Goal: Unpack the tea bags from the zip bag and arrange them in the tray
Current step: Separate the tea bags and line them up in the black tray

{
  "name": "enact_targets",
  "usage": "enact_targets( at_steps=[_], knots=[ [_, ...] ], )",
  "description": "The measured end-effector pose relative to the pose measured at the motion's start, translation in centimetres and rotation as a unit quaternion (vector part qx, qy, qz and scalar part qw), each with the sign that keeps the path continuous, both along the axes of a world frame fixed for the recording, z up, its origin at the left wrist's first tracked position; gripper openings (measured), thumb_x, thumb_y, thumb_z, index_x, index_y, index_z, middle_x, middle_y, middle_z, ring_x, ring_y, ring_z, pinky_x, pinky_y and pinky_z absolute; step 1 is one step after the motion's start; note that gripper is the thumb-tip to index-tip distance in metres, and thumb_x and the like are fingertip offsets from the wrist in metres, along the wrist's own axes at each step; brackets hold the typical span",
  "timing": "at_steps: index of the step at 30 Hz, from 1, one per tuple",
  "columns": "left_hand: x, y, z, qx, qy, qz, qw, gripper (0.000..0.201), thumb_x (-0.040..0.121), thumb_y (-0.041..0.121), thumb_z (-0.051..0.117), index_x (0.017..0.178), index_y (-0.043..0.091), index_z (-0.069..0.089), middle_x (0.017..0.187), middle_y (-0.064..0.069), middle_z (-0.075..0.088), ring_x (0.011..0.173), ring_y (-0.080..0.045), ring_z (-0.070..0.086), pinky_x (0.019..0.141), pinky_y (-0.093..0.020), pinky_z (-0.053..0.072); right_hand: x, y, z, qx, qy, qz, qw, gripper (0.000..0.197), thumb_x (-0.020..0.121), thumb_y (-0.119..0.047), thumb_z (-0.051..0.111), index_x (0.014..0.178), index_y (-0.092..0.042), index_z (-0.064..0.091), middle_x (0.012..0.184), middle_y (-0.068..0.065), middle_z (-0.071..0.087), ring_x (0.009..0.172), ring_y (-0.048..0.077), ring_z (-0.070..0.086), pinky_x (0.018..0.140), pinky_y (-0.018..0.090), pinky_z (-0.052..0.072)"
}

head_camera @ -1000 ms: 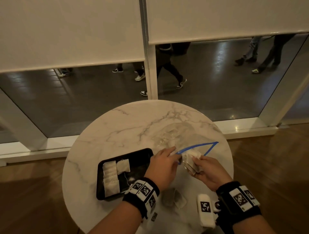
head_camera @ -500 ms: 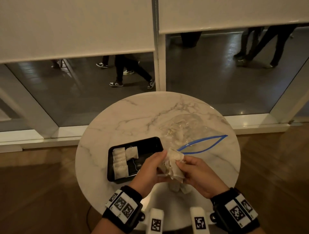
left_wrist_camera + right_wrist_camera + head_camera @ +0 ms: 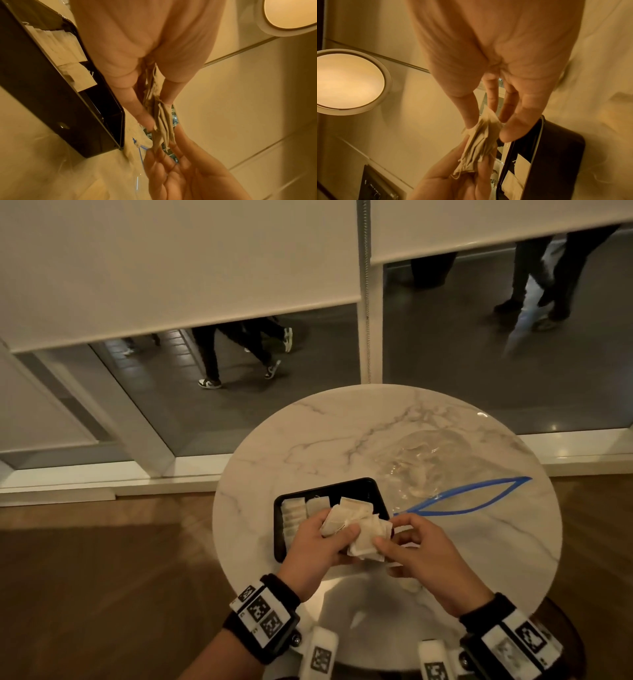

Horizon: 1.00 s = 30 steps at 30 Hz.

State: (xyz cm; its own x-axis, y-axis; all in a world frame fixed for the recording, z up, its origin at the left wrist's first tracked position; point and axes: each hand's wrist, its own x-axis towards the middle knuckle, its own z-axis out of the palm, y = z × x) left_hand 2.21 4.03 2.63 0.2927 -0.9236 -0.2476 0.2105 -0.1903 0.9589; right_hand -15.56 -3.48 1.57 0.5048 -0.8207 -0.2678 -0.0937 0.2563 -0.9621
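Holding a bunch of tea bags (image 3: 356, 530) above the near right part of the black tray (image 3: 371, 491), the left hand (image 3: 317, 546) clasps the left side of the bunch between thumb and fingers while the right hand (image 3: 416, 546) pinches its right side at the fingertips (image 3: 382, 542). The wrist views show several thin paper sachets fanned together, with at least one fine string trailing from them. Judged from their look, the sachets are very light, soft and easily creased, and the paper could tear if pulled hard; a gentle pinch on one flat corner or edge, peeling a single sachet off the bunch, seems the safest hold, with care that the strings do not tangle. More tea bags (image 3: 294, 513) lie in a row along the left part of the tray, with one (image 3: 318, 506) beside them; the tray's far right part shows bare. To the right and farther off, the clear zip bag (image 3: 431, 463) lies open on the round marble table (image 3: 308, 440), its blue zip strip (image 3: 479, 494) gaping, with something pale apparently left inside, though this cannot be told surely. Beyond the table stands a window with lowered blinds (image 3: 171, 268), through which the legs of passers-by (image 3: 239, 350) show.
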Motion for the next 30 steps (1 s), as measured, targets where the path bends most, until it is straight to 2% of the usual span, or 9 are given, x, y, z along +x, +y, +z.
enact_targets(
  at_steps=[3, 6, 10, 14, 17, 20, 24, 27, 30],
  knots=[
    [-0.3, 0.1, -0.3, -0.009, 0.012, 0.034, 0.999, 0.028, 0.095, 0.009, 0.067, 0.122, 0.007, 0.064, 0.113, -0.014, 0.074, 0.104, -0.032, 0.072, 0.085, -0.050, 0.060, 0.6, 0.2, -0.1, -0.026, -0.005, -0.019, 0.999, 0.030, 0.077, -0.021, 0.085, 0.097, -0.016, 0.063, 0.086, 0.012, 0.068, 0.076, 0.024, 0.072, 0.063, 0.035, 0.060],
    [-0.9, 0.2, -0.6, -0.021, 0.011, 0.061, 0.998, 0.026, 0.095, 0.013, 0.067, 0.120, 0.009, 0.065, 0.111, -0.012, 0.075, 0.103, -0.030, 0.073, 0.084, -0.049, 0.061, 1.0, 0.1, -0.1, -0.065, -0.001, -0.035, 0.997, 0.024, 0.080, -0.020, 0.083, 0.093, -0.014, 0.064, 0.079, 0.009, 0.072, 0.074, 0.022, 0.072, 0.062, 0.035, 0.061],
    [-1.2, 0.3, -0.9, -0.025, 0.000, 0.079, 0.997, 0.027, 0.097, 0.020, 0.066, 0.122, 0.012, 0.064, 0.111, -0.010, 0.075, 0.103, -0.030, 0.073, 0.082, -0.049, 0.062, 1.5, 0.0, -0.2, -0.094, 0.006, -0.039, 0.995, 0.018, 0.082, -0.026, 0.081, 0.093, -0.018, 0.069, 0.082, 0.004, 0.075, 0.077, 0.017, 0.073, 0.062, 0.034, 0.061],
    [-1.2, 0.4, -0.9, -0.022, 0.013, 0.081, 0.996, 0.025, 0.098, 0.021, 0.063, 0.122, 0.012, 0.064, 0.111, -0.010, 0.076, 0.099, -0.030, 0.074, 0.071, -0.039, 0.062, 2.5, -0.1, -0.7, -0.113, 0.042, -0.040, 0.992, 0.026, 0.078, -0.030, 0.084, 0.099, -0.023, 0.070, 0.084, -0.001, 0.075, 0.079, 0.012, 0.073, 0.068, 0.036, 0.062],
    [-0.9, 0.4, -0.8, -0.025, 0.019, 0.073, 0.997, 0.025, 0.098, 0.021, 0.063, 0.123, 0.015, 0.064, 0.113, -0.010, 0.075, 0.101, -0.028, 0.074, 0.075, -0.041, 0.062, 3.0, -0.1, -0.8, -0.125, 0.033, -0.036, 0.991, 0.023, 0.081, -0.024, 0.082, 0.101, -0.022, 0.072, 0.082, -0.001, 0.077, 0.078, 0.014, 0.074, 0.073, 0.039, 0.062],
    [-0.2, 0.8, -0.8, -0.031, 0.038, 0.053, 0.997, 0.031, 0.095, 0.015, 0.067, 0.126, 0.015, 0.063, 0.115, -0.011, 0.074, 0.105, -0.029, 0.072, 0.081, -0.043, 0.062, 3.1, -0.1, -0.2, -0.132, 0.015, -0.031, 0.991, 0.017, 0.084, -0.018, 0.079, 0.099, -0.022, 0.074, 0.077, 0.000, 0.077, 0.074, 0.013, 0.073, 0.069, 0.034, 0.059],
    [0.4, 1.3, -0.9, -0.043, 0.037, 0.050, 0.997, 0.035, 0.091, 0.007, 0.070, 0.125, 0.013, 0.063, 0.114, -0.012, 0.074, 0.105, -0.028, 0.072, 0.079, -0.038, 0.062, 3.2, -0.1, 0.5, -0.121, -0.001, -0.026, 0.992, 0.018, 0.086, -0.014, 0.077, 0.101, -0.022, 0.073, 0.075, 0.001, 0.077, 0.071, 0.014, 0.073, 0.064, 0.028, 0.056],
    [0.8, 1.6, -1.1, -0.046, 0.026, 0.066, 0.996, 0.036, 0.090, 0.004, 0.071, 0.124, 0.012, 0.063, 0.114, -0.012, 0.074, 0.104, -0.029, 0.072, 0.079, -0.040, 0.062, 3.4, -0.1, 0.5, -0.101, -0.005, -0.039, 0.994, 0.011, 0.087, -0.015, 0.076, 0.097, -0.017, 0.073, 0.077, 0.004, 0.077, 0.074, 0.020, 0.075, 0.060, 0.028, 0.057],
    [1.0, 2.0, -1.4, -0.047, 0.030, 0.085, 0.995, 0.035, 0.089, 0.003, 0.071, 0.121, 0.013, 0.064, 0.112, -0.011, 0.074, 0.103, -0.030, 0.073, 0.080, -0.043, 0.062, 3.6, -0.1, 0.7, -0.078, -0.019, -0.061, 0.995, 0.006, 0.088, -0.016, 0.074, 0.093, -0.014, 0.072, 0.079, 0.005, 0.077, 0.076, 0.018, 0.075, 0.063, 0.031, 0.059]
  ],
)
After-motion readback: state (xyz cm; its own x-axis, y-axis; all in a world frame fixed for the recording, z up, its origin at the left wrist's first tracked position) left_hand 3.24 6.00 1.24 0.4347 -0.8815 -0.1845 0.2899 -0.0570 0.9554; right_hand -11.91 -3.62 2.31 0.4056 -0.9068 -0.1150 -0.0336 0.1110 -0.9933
